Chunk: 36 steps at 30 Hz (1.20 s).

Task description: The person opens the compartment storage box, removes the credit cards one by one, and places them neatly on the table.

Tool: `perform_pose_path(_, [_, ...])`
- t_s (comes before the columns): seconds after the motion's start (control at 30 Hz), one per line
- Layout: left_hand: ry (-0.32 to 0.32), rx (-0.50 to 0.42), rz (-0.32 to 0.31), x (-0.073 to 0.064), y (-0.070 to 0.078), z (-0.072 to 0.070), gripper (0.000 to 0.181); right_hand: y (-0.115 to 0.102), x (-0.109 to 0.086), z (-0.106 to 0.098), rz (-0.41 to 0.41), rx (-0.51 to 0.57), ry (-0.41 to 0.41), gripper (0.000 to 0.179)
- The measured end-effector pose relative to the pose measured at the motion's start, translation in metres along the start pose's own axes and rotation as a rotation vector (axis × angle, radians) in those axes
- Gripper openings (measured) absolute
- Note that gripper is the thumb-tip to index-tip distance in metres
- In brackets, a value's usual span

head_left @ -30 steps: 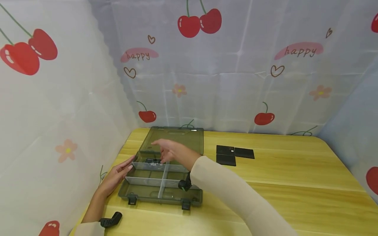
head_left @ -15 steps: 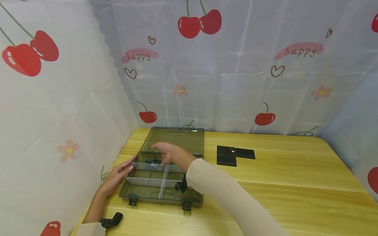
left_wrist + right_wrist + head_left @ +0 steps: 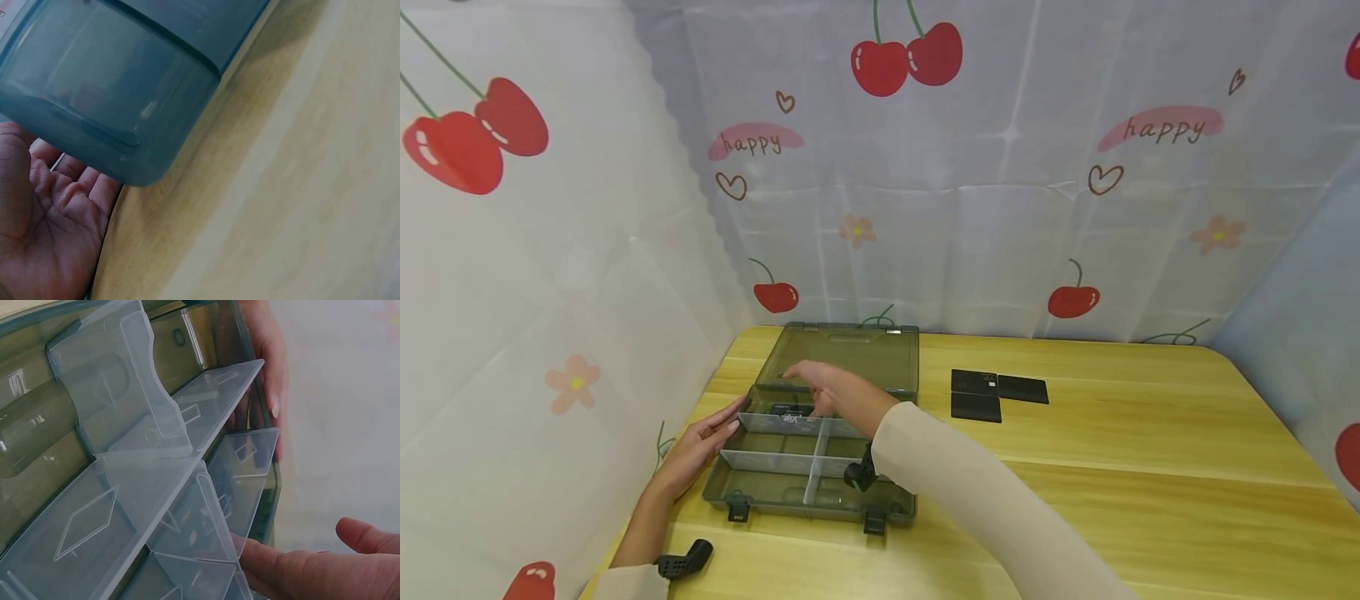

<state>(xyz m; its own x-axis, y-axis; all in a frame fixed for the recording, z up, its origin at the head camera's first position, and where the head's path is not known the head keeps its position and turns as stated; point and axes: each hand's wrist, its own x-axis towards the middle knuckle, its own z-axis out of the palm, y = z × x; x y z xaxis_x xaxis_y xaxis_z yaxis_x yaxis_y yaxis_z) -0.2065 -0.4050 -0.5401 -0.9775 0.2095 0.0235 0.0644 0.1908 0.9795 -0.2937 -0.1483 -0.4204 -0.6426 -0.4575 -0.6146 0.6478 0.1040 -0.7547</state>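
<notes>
A dark translucent divided storage box (image 3: 790,512) lies open on the wooden table, its lid (image 3: 857,354) folded back. Along the left wall rests my left hand (image 3: 692,448), fingers stretched out beside the rim. My right hand (image 3: 835,392) reaches down into the back left compartment, its thumb (image 3: 362,536) held apart from the fingers. A black card (image 3: 788,414) with white lettering shows there through a clear divider (image 3: 87,519). The fingertips are low behind this divider, right by the card, and partly hidden.
Three more black cards, one lettered card (image 3: 973,382), one to its right (image 3: 1024,390) and one in front (image 3: 976,408), lie flat right of the box. Two black latches (image 3: 874,523) stick out at the box front. A cherry-printed curtain (image 3: 970,208) surrounds the table.
My right forearm has shifted slightly to the left, with the hand staying in the back left compartment. The left hand, box and cards look the same.
</notes>
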Motion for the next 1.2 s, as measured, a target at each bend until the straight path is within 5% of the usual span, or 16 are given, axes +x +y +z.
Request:
perform_pose_path(0.8, [-0.004,0.001,-0.006,0.000,0.000,-0.001,0.057,0.004,0.012,-0.003,0.068,0.157,-0.009,0.083])
perform_pose_path(1.2, [0.006,-0.010,-0.004,0.001,0.000,0.000,0.058,0.012,0.009,0.000,-0.066,0.091,0.039,0.075])
